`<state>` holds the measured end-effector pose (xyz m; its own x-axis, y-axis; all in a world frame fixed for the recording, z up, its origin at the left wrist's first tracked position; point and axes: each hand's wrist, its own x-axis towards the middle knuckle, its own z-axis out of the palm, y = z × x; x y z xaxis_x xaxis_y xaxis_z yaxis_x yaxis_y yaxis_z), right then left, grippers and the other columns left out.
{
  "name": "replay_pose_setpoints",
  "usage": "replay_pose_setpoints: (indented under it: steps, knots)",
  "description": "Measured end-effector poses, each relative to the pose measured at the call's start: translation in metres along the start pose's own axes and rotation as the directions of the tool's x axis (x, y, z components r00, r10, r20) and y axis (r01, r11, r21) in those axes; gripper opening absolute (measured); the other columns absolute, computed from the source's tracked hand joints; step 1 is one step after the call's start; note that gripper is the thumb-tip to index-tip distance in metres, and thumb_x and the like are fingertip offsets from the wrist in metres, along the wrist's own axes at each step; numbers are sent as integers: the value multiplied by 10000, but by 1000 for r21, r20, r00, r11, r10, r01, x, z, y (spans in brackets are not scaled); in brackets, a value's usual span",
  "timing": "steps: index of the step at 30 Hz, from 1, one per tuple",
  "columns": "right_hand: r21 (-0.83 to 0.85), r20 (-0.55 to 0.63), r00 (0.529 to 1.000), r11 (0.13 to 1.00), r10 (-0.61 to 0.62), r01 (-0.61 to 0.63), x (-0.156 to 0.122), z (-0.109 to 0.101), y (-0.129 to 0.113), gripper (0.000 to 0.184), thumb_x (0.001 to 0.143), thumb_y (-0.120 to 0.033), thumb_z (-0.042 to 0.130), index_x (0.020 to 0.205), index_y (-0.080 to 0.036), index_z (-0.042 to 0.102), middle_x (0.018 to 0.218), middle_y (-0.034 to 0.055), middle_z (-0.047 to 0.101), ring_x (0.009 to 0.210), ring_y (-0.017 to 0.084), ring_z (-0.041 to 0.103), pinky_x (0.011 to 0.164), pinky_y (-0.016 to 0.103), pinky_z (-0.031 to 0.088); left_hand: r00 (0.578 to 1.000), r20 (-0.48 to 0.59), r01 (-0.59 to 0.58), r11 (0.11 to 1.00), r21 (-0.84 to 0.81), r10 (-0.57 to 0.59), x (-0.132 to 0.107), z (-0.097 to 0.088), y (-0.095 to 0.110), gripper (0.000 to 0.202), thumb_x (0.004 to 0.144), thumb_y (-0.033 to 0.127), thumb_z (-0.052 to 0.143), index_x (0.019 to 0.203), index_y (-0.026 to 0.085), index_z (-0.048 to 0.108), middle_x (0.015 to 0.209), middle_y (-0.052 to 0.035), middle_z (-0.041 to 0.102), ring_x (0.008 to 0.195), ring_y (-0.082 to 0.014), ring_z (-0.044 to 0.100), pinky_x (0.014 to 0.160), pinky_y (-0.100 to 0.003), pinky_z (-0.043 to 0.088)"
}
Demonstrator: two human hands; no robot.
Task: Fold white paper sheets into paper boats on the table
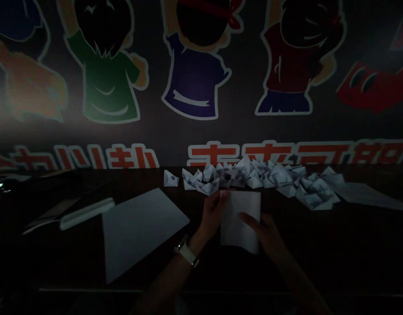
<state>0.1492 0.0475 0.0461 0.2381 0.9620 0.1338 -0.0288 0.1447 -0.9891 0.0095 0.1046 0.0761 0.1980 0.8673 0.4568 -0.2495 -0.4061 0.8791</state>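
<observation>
White folded paper sheet (240, 221) is what I am gripping, left hand (212, 214) pinching its upper corner, right hand (265, 236) clasping its side, steadying it over the dark tabletop (287, 249), just short of the crowded white paper boats (254, 177).

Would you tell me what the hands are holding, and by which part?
The left hand and right hand grip a white rectangular paper sheet by its two side edges.

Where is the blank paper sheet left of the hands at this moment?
In the head view, the blank paper sheet lies on the dark table, left of the left hand and below the folded paper boats.
</observation>
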Motion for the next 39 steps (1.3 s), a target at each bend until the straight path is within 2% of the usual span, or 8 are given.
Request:
replay_pose_setpoints:
  steps: [9, 17, 27, 34, 39]
  knots:
    - [-32, 8, 1000, 999, -25, 25, -6, -4, -2, 375, 608, -480, 716, 693, -117, 688, 635, 61, 684, 587, 216, 616, 519, 270, 461, 999, -33, -5, 996, -87, 2, -10, 9, 8, 404, 743, 504, 589, 868, 138, 706, 677, -36, 658, 616, -141, 552, 560, -213, 400]
    - [-38, 16, 1000, 999, -23, 23, -4, -6, -1, 379, 604, -477, 716, 695, -110, 692, 639, 71, 687, 580, 216, 613, 517, 275, 461, 1000, -20, -22, 997, -69, 20, -11, 9, 11, 375, 769, 476, 571, 902, 151, 703, 796, -59, 692, 782, -206, 608, 685, -262, 447]
    - [-63, 12, 999, 997, -34, 35, -6, -5, -5, 390, 604, -490, 710, 691, -110, 688, 664, 80, 693, 620, 238, 627, 540, 290, 479, 1000, 17, 11, 987, -161, -8, -11, 12, 13, 355, 757, 467, 589, 897, 162, 703, 851, -81, 699, 788, -224, 624, 723, -297, 465]
    - [-34, 18, 1000, 999, -17, 17, -5, -4, -3, 392, 596, -494, 715, 696, -116, 694, 662, 77, 696, 606, 233, 629, 536, 292, 477, 1000, -5, 8, 987, -157, -9, -10, 12, 9, 354, 763, 460, 587, 902, 154, 699, 820, -59, 693, 711, -177, 606, 669, -252, 445]
    - [35, -7, 999, 999, -33, 33, 2, -7, -3, 400, 609, -499, 701, 750, -125, 697, 664, 59, 687, 623, 225, 620, 553, 293, 462, 993, -104, 30, 979, -202, -52, 5, 9, -9, 335, 722, 457, 635, 789, 133, 692, 692, -21, 648, 641, -126, 550, 597, -211, 405]
